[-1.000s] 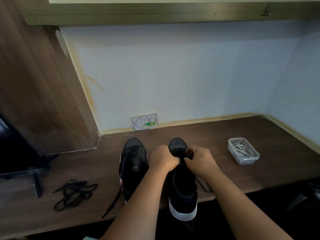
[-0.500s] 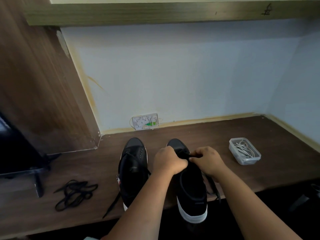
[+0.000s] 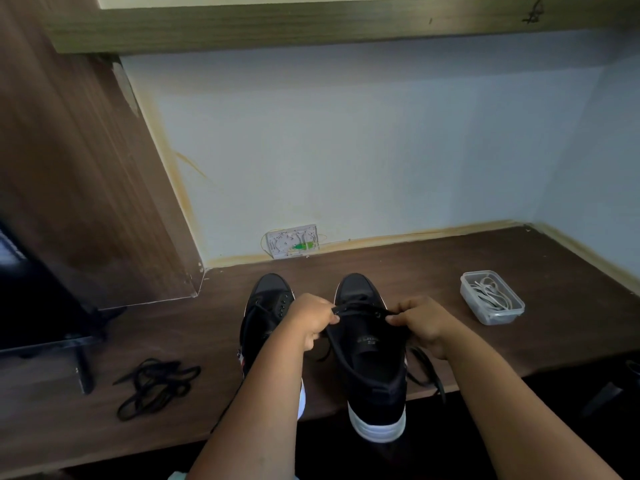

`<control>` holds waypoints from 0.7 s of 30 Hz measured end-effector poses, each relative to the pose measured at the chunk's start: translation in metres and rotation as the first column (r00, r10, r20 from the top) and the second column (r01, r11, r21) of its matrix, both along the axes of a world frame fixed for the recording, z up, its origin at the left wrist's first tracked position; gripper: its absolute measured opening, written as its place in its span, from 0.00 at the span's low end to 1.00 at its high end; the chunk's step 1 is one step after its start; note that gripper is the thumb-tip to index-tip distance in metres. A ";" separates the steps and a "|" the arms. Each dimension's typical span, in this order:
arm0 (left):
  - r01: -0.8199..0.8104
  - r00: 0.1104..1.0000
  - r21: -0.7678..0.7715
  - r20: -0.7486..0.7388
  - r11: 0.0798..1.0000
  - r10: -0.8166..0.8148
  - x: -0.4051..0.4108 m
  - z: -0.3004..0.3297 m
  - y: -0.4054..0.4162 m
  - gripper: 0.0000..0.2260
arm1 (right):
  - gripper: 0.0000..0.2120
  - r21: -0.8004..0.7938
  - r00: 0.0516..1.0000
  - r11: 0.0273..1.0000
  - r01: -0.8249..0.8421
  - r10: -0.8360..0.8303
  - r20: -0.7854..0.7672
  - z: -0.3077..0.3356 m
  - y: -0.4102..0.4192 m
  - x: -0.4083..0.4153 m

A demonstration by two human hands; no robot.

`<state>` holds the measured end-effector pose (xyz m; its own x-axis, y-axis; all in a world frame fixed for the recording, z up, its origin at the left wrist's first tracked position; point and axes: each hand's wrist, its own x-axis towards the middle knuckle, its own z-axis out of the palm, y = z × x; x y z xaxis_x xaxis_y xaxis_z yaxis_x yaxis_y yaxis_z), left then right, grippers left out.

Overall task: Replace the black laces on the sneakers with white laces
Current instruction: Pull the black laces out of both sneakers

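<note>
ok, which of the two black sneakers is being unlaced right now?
The right-hand black sneaker: left hand and right hand both pinch its black lace. The left-hand black sneaker is untouched.

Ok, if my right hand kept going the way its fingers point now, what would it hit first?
The right hand points leftward across the right sneaker, pinching its black lace. Going straight on, it would probably meet the left hand gripping the same lace; depth is unclear.

Plenty of bare desk [image 3: 433, 271] between the right shoe [image 3: 372, 358] and the tub [image 3: 491, 297], and behind both shoes up to the wall. Left side is tighter: lace pile [image 3: 156, 384], monitor stand [image 3: 83, 368], and the wood panel [image 3: 86, 185] boxing it in.
</note>
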<state>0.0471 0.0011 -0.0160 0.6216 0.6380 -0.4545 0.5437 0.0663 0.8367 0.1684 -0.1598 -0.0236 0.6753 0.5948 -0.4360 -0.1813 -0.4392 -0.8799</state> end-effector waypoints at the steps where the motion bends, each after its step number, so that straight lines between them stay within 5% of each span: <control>1: -0.007 1.000 0.000 0.005 1.000 0.007 0.000 -0.001 0.000 0.12 | 0.05 -0.006 0.999 1.000 0.003 -0.003 0.039 0.001 0.001 -0.002; 3: -0.014 1.000 0.015 0.009 1.000 0.014 0.000 -0.003 0.000 0.10 | 0.09 -0.097 0.943 0.995 -0.006 0.038 0.332 0.005 0.004 -0.008; 6: -0.045 0.999 0.040 0.030 0.998 0.044 0.000 -0.001 -0.003 0.05 | 0.17 -0.158 0.616 0.983 -0.092 0.181 0.767 0.009 0.015 -0.027; 8: -0.050 0.998 0.034 0.041 0.998 0.048 -0.001 0.002 -0.005 0.04 | 0.15 -0.210 0.466 0.963 -0.168 0.265 0.844 0.003 0.027 -0.037; 12: -0.023 0.998 -0.008 0.066 1.000 0.024 -0.004 0.007 -0.005 0.04 | 0.04 -0.309 0.344 0.944 -0.116 0.330 0.879 -0.005 0.045 -0.043; 13: -0.020 0.998 -0.011 0.065 1.000 0.021 -0.005 0.007 -0.005 0.04 | 0.02 -0.259 0.376 0.957 -0.129 0.289 0.881 -0.003 0.044 -0.041; 15: -0.012 0.999 0.030 0.051 0.999 0.010 -0.007 0.009 -0.005 0.04 | 0.03 -0.037 0.592 0.998 -0.054 0.062 0.803 0.000 0.038 -0.035; 17: 0.017 0.999 0.084 0.030 0.996 -0.019 -0.006 0.012 -0.009 0.06 | 0.03 0.133 0.803 0.963 0.233 -0.268 0.533 -0.001 0.032 -0.024; 19: 0.053 0.998 0.078 0.023 0.996 -0.055 -0.006 0.015 -0.014 0.08 | 0.03 0.171 0.873 0.886 0.431 -0.457 0.171 -0.008 0.027 -0.019; 21: 0.063 0.998 0.097 0.022 0.993 -0.065 -0.005 0.017 -0.016 0.08 | 0.05 0.197 0.908 0.896 0.397 -0.414 0.056 -0.009 0.026 -0.014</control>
<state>0.0420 -0.0146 0.0007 0.6731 0.6362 -0.3771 0.5231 -0.0492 0.8508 0.1542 -0.1333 -0.0330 0.9069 0.3221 -0.2717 -0.2231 -0.1801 -0.9580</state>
